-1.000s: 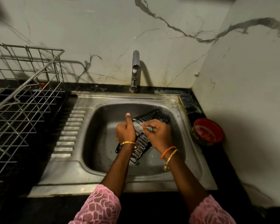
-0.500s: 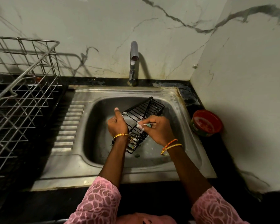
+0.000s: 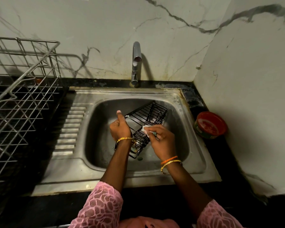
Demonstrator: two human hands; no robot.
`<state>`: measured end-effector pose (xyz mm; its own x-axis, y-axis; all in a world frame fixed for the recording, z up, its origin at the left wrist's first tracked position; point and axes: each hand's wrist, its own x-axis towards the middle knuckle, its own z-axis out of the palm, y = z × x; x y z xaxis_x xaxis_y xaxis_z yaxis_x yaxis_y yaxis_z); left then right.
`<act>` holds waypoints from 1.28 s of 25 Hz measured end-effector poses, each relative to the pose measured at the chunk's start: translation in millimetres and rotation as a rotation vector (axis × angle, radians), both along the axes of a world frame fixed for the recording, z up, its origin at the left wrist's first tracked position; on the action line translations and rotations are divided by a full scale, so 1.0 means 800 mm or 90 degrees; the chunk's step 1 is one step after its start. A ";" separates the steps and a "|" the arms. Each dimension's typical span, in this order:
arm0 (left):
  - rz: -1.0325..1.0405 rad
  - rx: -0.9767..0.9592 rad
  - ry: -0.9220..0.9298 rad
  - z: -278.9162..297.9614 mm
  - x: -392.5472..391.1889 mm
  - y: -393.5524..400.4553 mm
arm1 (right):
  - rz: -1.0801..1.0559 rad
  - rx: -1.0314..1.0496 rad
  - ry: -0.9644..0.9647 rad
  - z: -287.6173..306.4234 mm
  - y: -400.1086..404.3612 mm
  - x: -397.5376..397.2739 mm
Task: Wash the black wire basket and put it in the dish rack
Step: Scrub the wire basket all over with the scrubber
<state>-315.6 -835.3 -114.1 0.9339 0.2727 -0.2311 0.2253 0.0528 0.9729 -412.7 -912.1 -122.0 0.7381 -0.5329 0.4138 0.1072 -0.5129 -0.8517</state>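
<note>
The black wire basket [image 3: 146,117] is tilted inside the steel sink [image 3: 176,163], its far end raised toward the back right. My left hand [image 3: 120,127] grips the basket's left edge, thumb pointing up. My right hand [image 3: 161,140] holds a small soapy scrubber [image 3: 146,130] against the basket's near right side. The silver wire dish rack [image 3: 21,102] stands on the counter at the left, apart from both hands.
A chrome tap [image 3: 136,63] rises behind the sink, with no water running that I can see. A round red tub [image 3: 210,125] sits on the black counter to the right of the sink. The ribbed drainboard [image 3: 67,130] lies between sink and rack. Marble walls close the back and right.
The basket's far end has lifted and it has turned more upright. My right hand with the scrubber has slid down along the basket's near side. The camera has tilted down slightly.
</note>
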 end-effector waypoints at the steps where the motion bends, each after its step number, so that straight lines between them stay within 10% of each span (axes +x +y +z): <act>1: -0.012 0.021 -0.011 0.002 0.000 -0.001 | -0.002 -0.004 -0.004 0.001 -0.002 -0.003; 12: -0.133 0.057 -0.074 0.019 -0.002 0.001 | 0.207 -0.224 0.000 0.048 0.007 0.065; 20: -0.109 0.022 -0.076 0.025 -0.003 0.004 | 0.162 0.108 0.040 0.036 -0.050 0.072; 32: -0.080 -0.060 -0.033 0.008 0.004 0.009 | 0.058 -0.008 0.105 0.026 -0.052 0.080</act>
